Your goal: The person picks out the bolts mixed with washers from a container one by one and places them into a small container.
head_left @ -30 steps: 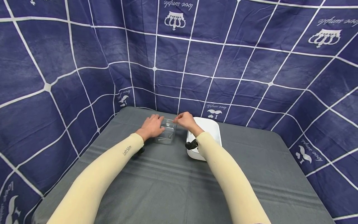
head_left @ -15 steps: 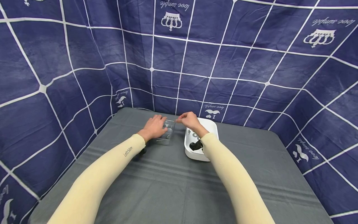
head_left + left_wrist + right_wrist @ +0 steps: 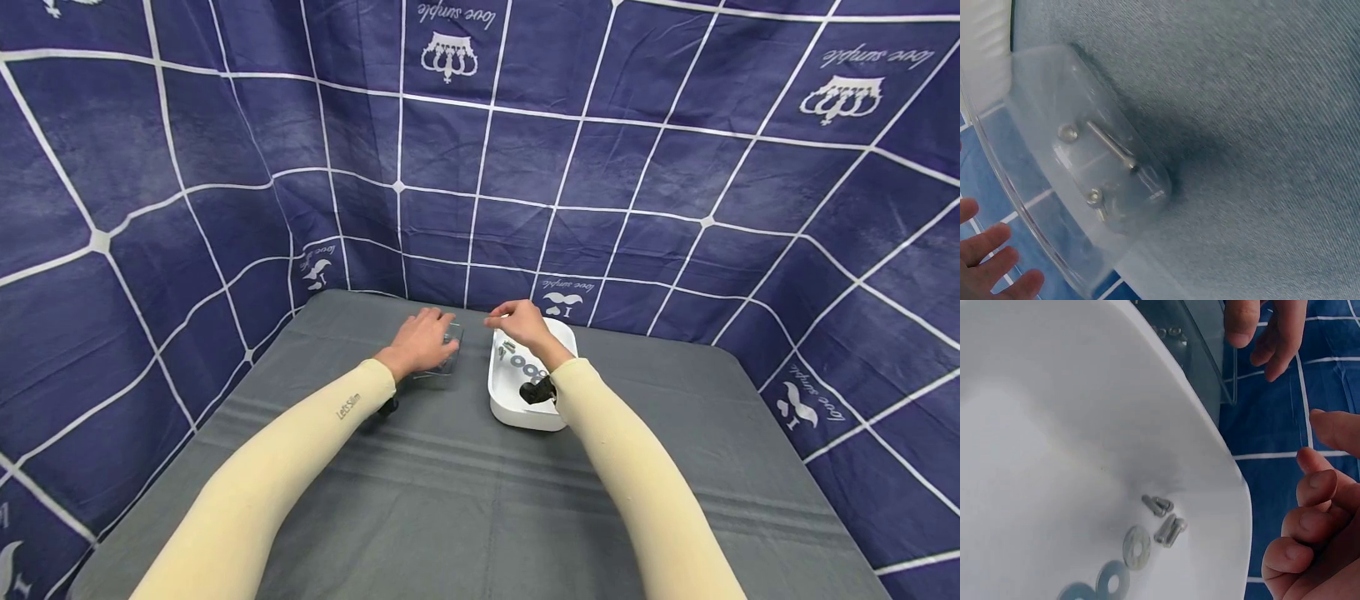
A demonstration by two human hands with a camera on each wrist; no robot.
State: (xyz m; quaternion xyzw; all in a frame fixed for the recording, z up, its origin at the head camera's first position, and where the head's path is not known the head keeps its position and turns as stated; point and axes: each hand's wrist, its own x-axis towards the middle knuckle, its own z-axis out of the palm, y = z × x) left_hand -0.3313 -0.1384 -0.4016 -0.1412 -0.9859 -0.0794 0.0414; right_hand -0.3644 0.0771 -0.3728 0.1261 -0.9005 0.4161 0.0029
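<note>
My left hand (image 3: 422, 340) is over the left side of a clear plastic box (image 3: 454, 360), fingers spread and relaxed. In the left wrist view, a long bolt (image 3: 1110, 145) and several small metal fasteners (image 3: 1095, 197) show through the box wall. My right hand (image 3: 522, 323) hovers above the far left rim of a white tub (image 3: 525, 417). Seen from the right wrist, its fingers are loosely bent, thumb and forefinger apart, and no object shows between them. Flat washers (image 3: 1129, 547) and short bolts (image 3: 1170, 532) lie in the tub below it.
A grey cloth (image 3: 420, 500) covers the table under both containers. A blue checked curtain (image 3: 600, 167) closes off the back and sides. The white tub stands just right of the clear box, with a narrow gap between them.
My right hand has moved right, from beside the clear box to over the white tub. Washers and bolts in the tub have come into view. My left hand stays at the box.
</note>
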